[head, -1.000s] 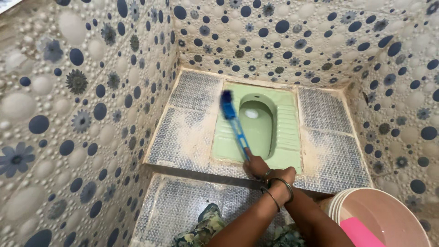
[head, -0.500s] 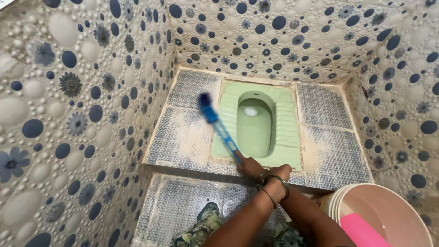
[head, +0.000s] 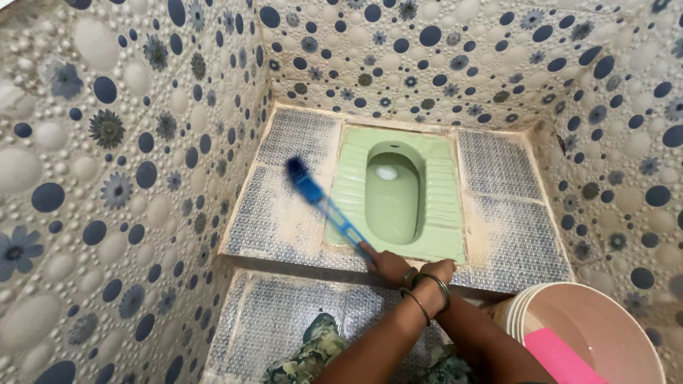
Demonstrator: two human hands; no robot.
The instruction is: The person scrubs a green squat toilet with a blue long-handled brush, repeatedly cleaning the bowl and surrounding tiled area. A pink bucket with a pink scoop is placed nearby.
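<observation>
A blue long-handled brush point(head: 324, 205) lies slanted across the raised tiled platform point(head: 274, 220), its bristle head at the upper left, left of the pale green squat toilet pan point(head: 445, 203). My right hand point(head: 386, 263) grips the lower end of the handle at the platform's front edge. My left hand point(head: 437, 274) is curled shut against my right wrist, where the two forearms cross. Both wrists wear thin bangles. Whether the left fingers also touch the handle is hidden.
Walls of white tiles with dark blue dots and flowers close in on the left, back and right. A pale bucket point(head: 530, 302) with a pink scoop inside point(head: 562, 359) stands at the lower right. A lower tiled step point(head: 263, 320) and camouflage-patterned clothing point(head: 313, 352) lie below.
The brush head has swept left, from over the green pan's left footrest onto the grey platform tiles. My hands have shifted slightly left with it.
</observation>
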